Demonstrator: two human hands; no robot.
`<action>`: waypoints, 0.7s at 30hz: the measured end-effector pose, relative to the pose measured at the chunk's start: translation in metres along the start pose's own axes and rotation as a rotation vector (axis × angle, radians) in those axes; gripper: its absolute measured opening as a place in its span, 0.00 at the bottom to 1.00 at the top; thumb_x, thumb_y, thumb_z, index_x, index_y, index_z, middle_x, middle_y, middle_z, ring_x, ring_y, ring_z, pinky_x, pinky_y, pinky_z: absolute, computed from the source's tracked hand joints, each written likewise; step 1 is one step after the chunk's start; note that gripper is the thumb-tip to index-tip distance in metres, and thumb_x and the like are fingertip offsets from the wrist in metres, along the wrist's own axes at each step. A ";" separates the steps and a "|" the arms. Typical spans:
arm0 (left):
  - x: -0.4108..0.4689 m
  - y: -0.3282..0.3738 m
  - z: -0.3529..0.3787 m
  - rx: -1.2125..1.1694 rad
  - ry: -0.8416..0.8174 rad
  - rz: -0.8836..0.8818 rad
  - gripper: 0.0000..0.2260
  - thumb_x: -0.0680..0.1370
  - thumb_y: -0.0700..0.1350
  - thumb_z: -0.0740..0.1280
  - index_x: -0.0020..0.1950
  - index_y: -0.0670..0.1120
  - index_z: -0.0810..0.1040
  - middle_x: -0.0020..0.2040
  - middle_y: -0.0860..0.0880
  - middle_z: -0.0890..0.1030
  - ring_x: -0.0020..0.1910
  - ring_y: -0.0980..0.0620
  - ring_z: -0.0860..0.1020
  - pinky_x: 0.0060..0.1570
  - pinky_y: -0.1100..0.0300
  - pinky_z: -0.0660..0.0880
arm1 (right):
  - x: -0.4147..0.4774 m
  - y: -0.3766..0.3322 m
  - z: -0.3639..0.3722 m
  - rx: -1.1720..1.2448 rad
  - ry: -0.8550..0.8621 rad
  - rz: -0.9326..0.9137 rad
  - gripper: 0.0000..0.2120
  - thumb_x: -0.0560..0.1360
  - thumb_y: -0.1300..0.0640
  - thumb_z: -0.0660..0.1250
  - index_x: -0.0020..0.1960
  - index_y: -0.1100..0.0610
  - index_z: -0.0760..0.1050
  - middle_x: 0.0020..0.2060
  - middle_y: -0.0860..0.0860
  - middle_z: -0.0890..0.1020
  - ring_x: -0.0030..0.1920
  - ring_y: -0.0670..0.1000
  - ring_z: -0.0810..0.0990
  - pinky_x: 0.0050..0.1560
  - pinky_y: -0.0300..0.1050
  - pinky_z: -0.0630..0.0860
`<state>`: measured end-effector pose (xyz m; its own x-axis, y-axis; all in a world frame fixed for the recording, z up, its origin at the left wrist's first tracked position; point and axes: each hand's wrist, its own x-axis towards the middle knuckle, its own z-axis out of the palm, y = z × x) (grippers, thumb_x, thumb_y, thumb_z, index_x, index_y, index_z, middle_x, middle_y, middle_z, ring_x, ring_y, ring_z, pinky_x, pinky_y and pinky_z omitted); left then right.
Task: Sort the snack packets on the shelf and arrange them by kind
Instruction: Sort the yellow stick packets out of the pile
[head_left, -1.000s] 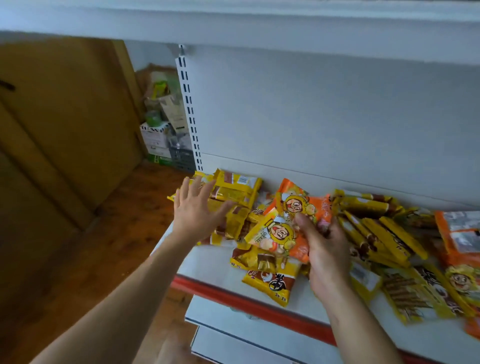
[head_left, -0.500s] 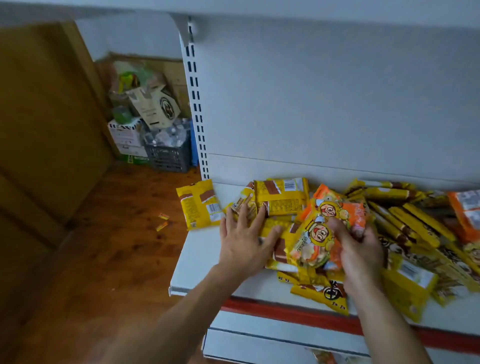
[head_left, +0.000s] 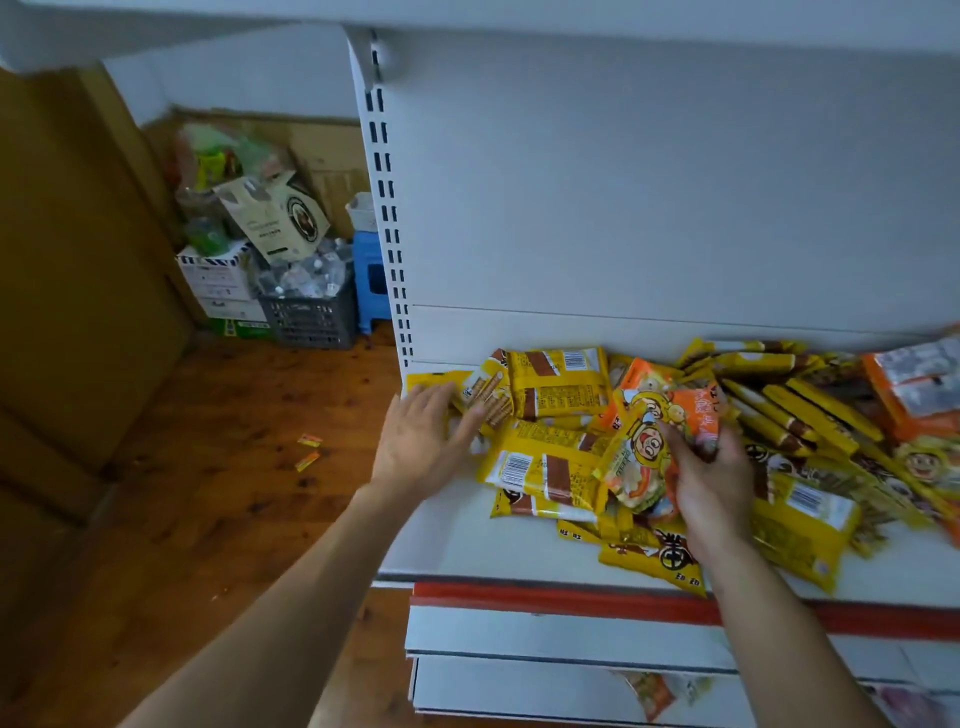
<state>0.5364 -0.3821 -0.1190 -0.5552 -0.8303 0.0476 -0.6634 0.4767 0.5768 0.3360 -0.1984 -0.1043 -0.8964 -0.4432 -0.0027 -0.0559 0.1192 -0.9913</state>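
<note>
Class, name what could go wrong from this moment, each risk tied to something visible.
The yellow packet overhanging the shelf front may slide off. The right hand grips several cartoon packets together; one might slip out. The left hand, at the shelf's left end, could push the end packet off.

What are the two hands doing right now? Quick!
Left hand: open, fingers straight, reaching onto the yellow packets.
Right hand: closed, holding the orange cartoon packets.
</note>
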 end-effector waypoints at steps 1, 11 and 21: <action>-0.001 0.010 0.005 -0.061 -0.026 0.028 0.33 0.78 0.69 0.53 0.75 0.48 0.64 0.73 0.45 0.70 0.73 0.45 0.64 0.73 0.47 0.60 | 0.001 0.001 0.000 -0.005 -0.008 -0.007 0.20 0.64 0.37 0.70 0.53 0.42 0.77 0.48 0.39 0.83 0.50 0.43 0.81 0.51 0.46 0.76; -0.003 0.044 0.034 -0.052 0.030 0.111 0.42 0.70 0.76 0.56 0.79 0.57 0.56 0.80 0.52 0.38 0.79 0.45 0.42 0.76 0.44 0.48 | 0.009 -0.019 -0.012 0.188 0.096 0.069 0.11 0.70 0.54 0.77 0.51 0.50 0.79 0.46 0.49 0.86 0.44 0.50 0.85 0.45 0.48 0.81; -0.025 0.127 0.012 -0.537 -0.136 0.394 0.36 0.69 0.74 0.62 0.73 0.62 0.65 0.74 0.59 0.66 0.74 0.61 0.60 0.73 0.53 0.61 | 0.005 -0.039 -0.037 0.331 0.197 0.020 0.10 0.72 0.56 0.75 0.51 0.53 0.79 0.46 0.53 0.86 0.44 0.53 0.86 0.43 0.52 0.82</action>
<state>0.4603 -0.2978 -0.0567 -0.7857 -0.5635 0.2552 -0.0764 0.4977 0.8640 0.3176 -0.1720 -0.0604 -0.9649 -0.2609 -0.0295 0.0789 -0.1812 -0.9803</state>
